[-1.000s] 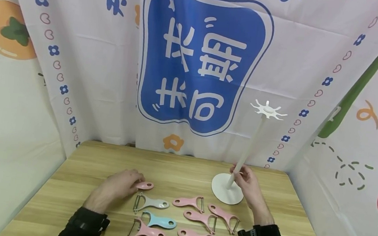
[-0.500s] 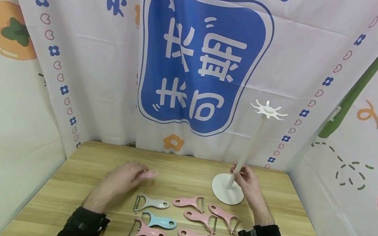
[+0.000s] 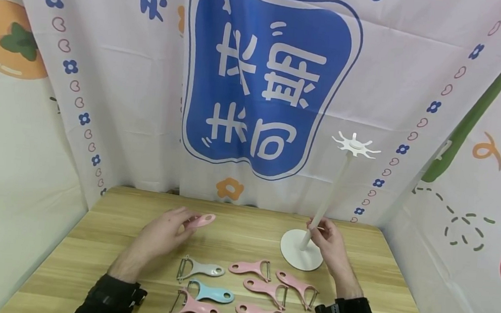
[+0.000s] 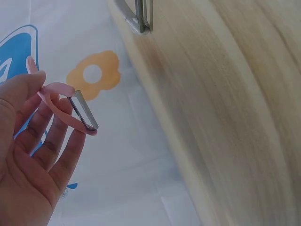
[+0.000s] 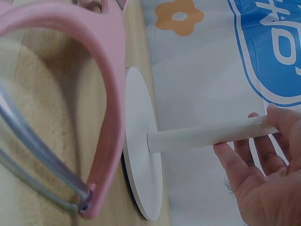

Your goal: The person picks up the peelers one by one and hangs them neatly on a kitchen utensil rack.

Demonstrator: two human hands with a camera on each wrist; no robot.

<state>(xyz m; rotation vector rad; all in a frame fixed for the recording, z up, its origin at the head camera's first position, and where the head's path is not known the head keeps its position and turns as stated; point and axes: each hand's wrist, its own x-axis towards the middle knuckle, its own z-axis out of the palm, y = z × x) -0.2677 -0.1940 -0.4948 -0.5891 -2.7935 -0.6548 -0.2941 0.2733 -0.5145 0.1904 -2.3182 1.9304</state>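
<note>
Above the left part of the table, my left hand (image 3: pixel 161 233) pinches a pink peeler (image 3: pixel 202 221). In the left wrist view the thumb and fingers hold that peeler (image 4: pixel 63 106) around its neck, with the metal blade facing away from the palm. My right hand (image 3: pixel 329 245) grips the lower pole of a white stand (image 3: pixel 330 193). The stand has a round base (image 3: pixel 291 249) and a hooked top (image 3: pixel 355 146) with several arms and nothing hanging on them. In the right wrist view the fingers and thumb (image 5: pixel 282 120) wrap the pole.
Nearer the front lie a grey peeler (image 3: pixel 207 269), a blue peeler (image 3: pixel 213 293) and several pink peelers (image 3: pixel 261 287). One pink peeler (image 5: pixel 113 94) looms close in the right wrist view. A printed white curtain (image 3: pixel 145 132) hangs behind the wooden table (image 3: pixel 244 225).
My left hand has lifted the pink peeler off the table and carried it up and slightly right. The right hand and stand stay where they were.
</note>
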